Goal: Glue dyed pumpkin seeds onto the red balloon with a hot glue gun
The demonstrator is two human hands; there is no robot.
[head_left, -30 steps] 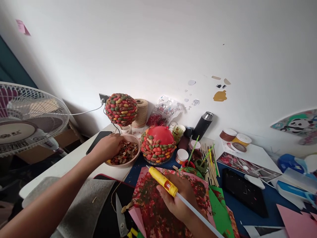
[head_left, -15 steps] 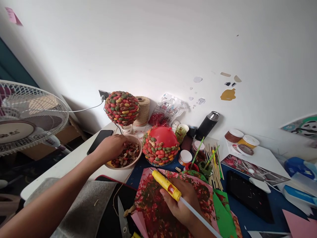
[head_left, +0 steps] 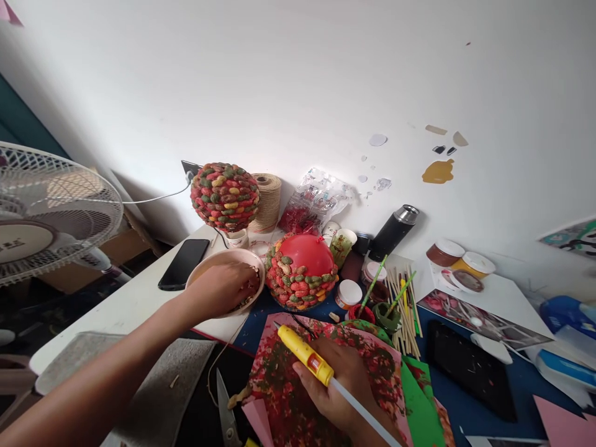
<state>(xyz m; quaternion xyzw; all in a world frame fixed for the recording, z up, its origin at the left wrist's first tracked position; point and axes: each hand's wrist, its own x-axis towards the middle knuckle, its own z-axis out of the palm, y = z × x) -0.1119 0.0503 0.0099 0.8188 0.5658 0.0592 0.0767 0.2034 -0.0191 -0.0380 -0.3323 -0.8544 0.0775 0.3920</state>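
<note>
My left hand [head_left: 230, 287] is down in a pale pink bowl [head_left: 205, 266] of painted peanuts, its bent fingertips hidden among them. My right hand [head_left: 342, 379] grips a yellow hot glue gun [head_left: 305, 354], nozzle pointing up and left, with a long white glue stick [head_left: 361, 410] coming out of its rear. Right of the bowl rests a red balloon [head_left: 310, 253], its lower part covered in red, green, brown and yellow peanuts [head_left: 298, 284]. Behind the bowl, a ball fully covered in peanuts [head_left: 225, 197] stands on a small cup [head_left: 237, 238].
Paint-smeared paper [head_left: 298, 397] lies under my right hand, scissors [head_left: 226, 410] to its left. Paint jars [head_left: 361, 313] with brushes, wooden sticks [head_left: 403, 310] and a black flask [head_left: 393, 233] stand right. A phone [head_left: 184, 264], twine spool [head_left: 266, 202] and fan [head_left: 56, 211] are left.
My left hand has moved right and deeper into the bowl, its fingers now among the peanuts. My right hand still holds the glue gun. The view has shifted slightly.
</note>
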